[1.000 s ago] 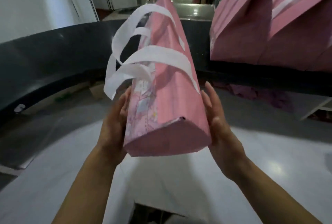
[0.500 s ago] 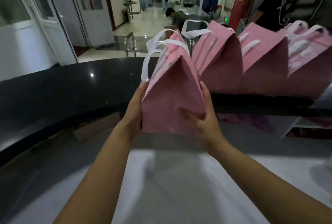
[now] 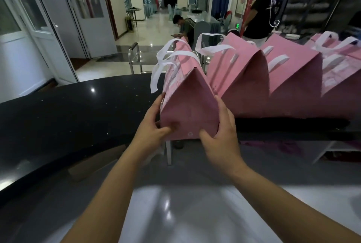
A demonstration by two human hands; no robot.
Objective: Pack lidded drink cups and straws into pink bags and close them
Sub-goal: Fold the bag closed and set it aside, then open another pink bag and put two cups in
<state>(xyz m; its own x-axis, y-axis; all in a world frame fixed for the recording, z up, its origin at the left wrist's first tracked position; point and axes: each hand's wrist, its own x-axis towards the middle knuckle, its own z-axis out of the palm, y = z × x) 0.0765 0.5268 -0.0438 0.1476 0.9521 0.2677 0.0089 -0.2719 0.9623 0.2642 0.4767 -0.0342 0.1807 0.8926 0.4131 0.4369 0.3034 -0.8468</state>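
A closed pink bag (image 3: 190, 96) with white ribbon handles stands upright at the near edge of the black counter (image 3: 78, 110). My left hand (image 3: 154, 123) presses its left side with the thumb on the front face. My right hand (image 3: 220, 131) grips its right side, thumb on the front near the bottom. Its contents are hidden; no cups or straws show. To its right, three more closed pink bags (image 3: 240, 78) stand in a row on the same counter.
A grey lower worktop (image 3: 195, 203) lies under my arms. Beyond the counter a person in a dark shirt (image 3: 263, 8) stands at the right, and another person (image 3: 185, 26) sits in the hall. A metal rail (image 3: 134, 55) stands behind the counter.
The bag went from lying tilted in my hands over the worktop to standing upright on the black counter, left of the row. My view rose toward the hall.
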